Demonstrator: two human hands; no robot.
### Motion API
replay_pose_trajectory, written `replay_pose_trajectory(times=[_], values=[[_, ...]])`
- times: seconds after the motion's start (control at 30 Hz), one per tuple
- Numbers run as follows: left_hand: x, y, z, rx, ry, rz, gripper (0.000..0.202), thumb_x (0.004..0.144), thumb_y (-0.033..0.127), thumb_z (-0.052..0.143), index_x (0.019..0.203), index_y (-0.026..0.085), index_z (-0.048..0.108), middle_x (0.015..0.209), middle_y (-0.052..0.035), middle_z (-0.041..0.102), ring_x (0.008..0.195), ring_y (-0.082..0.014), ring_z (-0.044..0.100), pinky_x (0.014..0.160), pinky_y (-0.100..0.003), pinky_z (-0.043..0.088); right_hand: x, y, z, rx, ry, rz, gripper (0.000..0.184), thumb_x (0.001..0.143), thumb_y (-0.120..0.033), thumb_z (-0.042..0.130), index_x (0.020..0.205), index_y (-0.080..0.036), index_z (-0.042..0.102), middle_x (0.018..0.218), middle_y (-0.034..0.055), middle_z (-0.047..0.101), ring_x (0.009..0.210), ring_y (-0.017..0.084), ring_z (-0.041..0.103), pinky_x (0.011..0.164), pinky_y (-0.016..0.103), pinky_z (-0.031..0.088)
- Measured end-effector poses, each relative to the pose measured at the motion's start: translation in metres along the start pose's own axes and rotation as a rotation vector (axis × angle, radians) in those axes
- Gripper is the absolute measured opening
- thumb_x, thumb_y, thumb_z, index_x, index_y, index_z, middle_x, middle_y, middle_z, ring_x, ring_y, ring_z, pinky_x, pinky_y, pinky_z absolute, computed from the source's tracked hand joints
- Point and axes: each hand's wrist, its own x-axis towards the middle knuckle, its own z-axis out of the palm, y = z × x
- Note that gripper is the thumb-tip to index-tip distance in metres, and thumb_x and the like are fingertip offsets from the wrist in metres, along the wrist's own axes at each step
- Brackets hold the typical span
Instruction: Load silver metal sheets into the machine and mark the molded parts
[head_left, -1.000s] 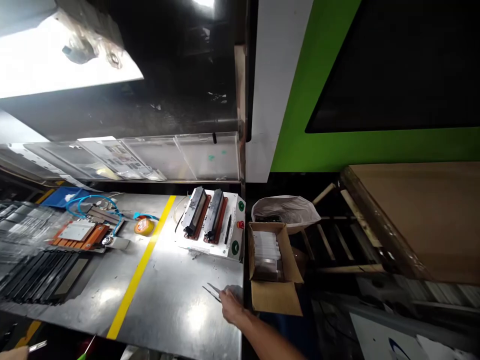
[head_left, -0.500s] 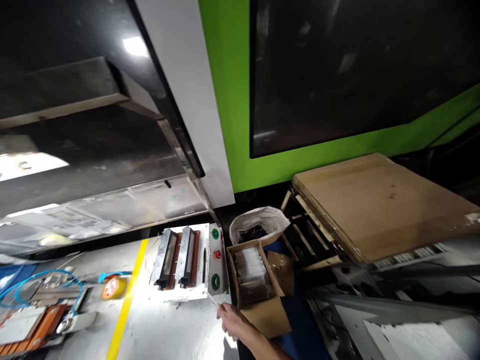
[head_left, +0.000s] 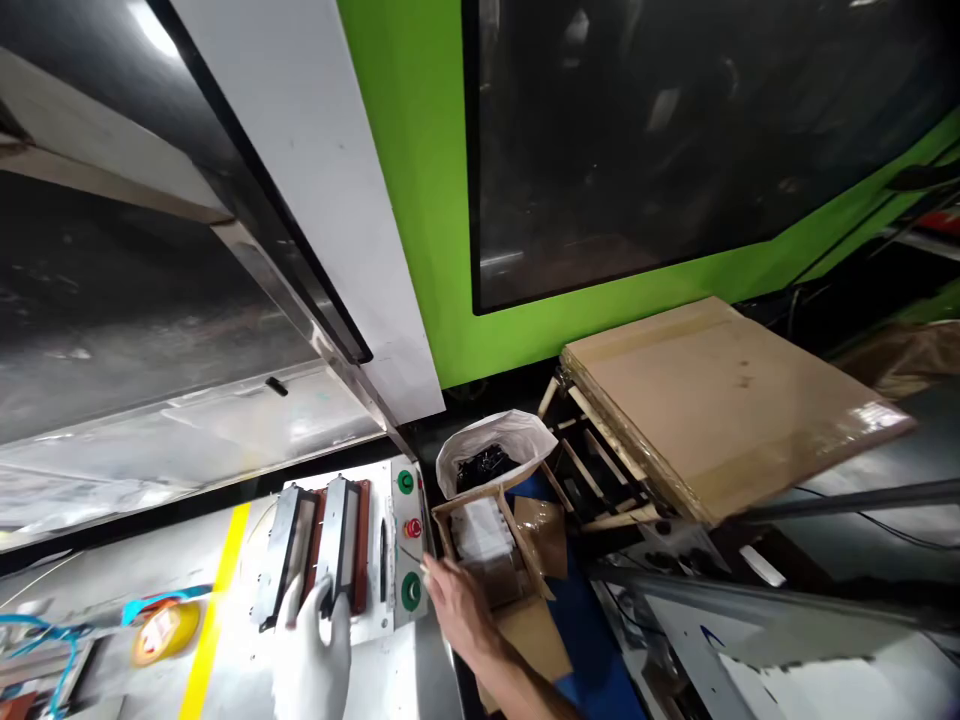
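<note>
1. Head view: left hand (head_left: pixel 311 655) wore a white glove, fingers reaching up onto the near end of the right black fixture bar (head_left: pixel 337 540); touching it, but a closed grip could not be told.
2. Right hand (head_left: pixel 454 610), bare, sat at the table's right edge, just beside the open cardboard box (head_left: pixel 525 640); fingers curled, with a thin pale sliver at the fingertips (head_left: pixel 426 572). Too small to tell whether it was pinched.
3. Fixture: white base plate (head_left: pixel 375 625) on the metal table (head_left: pixel 232 690) carried two long black bars on red mounts, the left bar (head_left: pixel 281 555) lying parallel to the right one.
4. Control strip on the plate's right side: green button (head_left: pixel 406 482), red button (head_left: pixel 412 527), second green button (head_left: pixel 410 591).
5. Cardboard box, flaps open, held stacked pale clear-wrapped pieces (head_left: pixel 480 530); darker content nearer the hand, blurred.
6. Behind it, a bin with white bag liner (head_left: pixel 491 445) held small dark scraps (head_left: pixel 480 465).
7. Yellow line (head_left: pixel 214 600) ran across the table; yellow tape roll (head_left: pixel 161 630) left of it.
8. Right: large cardboard sheet (head_left: pixel 712 400) on a wooden frame (head_left: pixel 592 470).
</note>
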Motion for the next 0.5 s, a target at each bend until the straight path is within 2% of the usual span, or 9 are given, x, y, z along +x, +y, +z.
replay_pose_trajectory(times=[0.1,0.17,0.23,0.33,0.43,0.5], values=[[0.040,0.004,0.019,0.054,-0.107,0.042,0.046,0.097,0.042,0.036,0.125,0.014,0.061,0.134,-0.0188,0.060,0.131,-0.0327,0.057,0.111,-0.046,0.049,0.048,-0.049,-0.021,-0.161,0.055,-0.194,0.039,0.105,-0.032,0.037,0.136,-0.028,0.061,0.116,0.0069,0.072,0.106,0.021,0.067,0.090,0.029,0.051],[0.052,-0.001,0.032,-0.016,-0.166,-0.031,0.049,0.099,0.042,0.031,0.128,0.017,0.060,0.131,-0.0166,0.063,0.126,-0.0290,0.060,0.111,-0.043,0.048,0.071,-0.076,-0.030,-0.261,0.050,-0.286,0.037,0.105,-0.030,0.037,0.134,-0.028,0.061,0.109,0.0061,0.072,0.101,0.020,0.066,0.086,0.027,0.049],[0.054,-0.009,0.044,-0.063,-0.189,-0.085,0.051,0.100,0.041,0.028,0.135,0.017,0.056,0.136,-0.0167,0.061,0.128,-0.0277,0.059,0.110,-0.043,0.048,0.086,-0.097,-0.033,-0.331,0.020,-0.367,0.039,0.104,-0.025,0.038,0.138,-0.030,0.058,0.105,0.0054,0.072,0.098,0.020,0.066,0.083,0.027,0.048],[0.050,-0.015,0.051,-0.056,-0.175,-0.080,0.053,0.101,0.038,0.025,0.141,0.015,0.051,0.143,-0.0187,0.056,0.131,-0.0272,0.057,0.111,-0.041,0.047,0.096,-0.116,-0.029,-0.397,-0.034,-0.471,0.046,0.102,-0.018,0.038,0.140,-0.035,0.055,0.102,0.0042,0.071,0.094,0.019,0.066,0.079,0.027,0.046],[0.050,-0.012,0.049,-0.046,-0.204,-0.072,0.051,0.100,0.032,0.025,0.140,0.015,0.052,0.138,-0.0176,0.059,0.125,-0.0231,0.061,0.111,-0.036,0.047,0.098,-0.123,-0.022,-0.466,-0.082,-0.504,0.044,0.099,-0.015,0.039,0.129,-0.035,0.064,0.097,0.0036,0.070,0.091,0.020,0.065,0.075,0.027,0.044],[0.053,-0.010,0.047,-0.035,-0.247,-0.087,0.052,0.099,0.027,0.024,0.140,0.011,0.053,0.138,-0.0208,0.059,0.128,-0.0243,0.059,0.112,-0.037,0.045,0.098,-0.124,-0.018,-0.504,-0.104,-0.511,0.043,0.097,-0.014,0.040,0.123,-0.035,0.067,0.093,0.0034,0.069,0.087,0.019,0.065,0.071,0.027,0.043]])
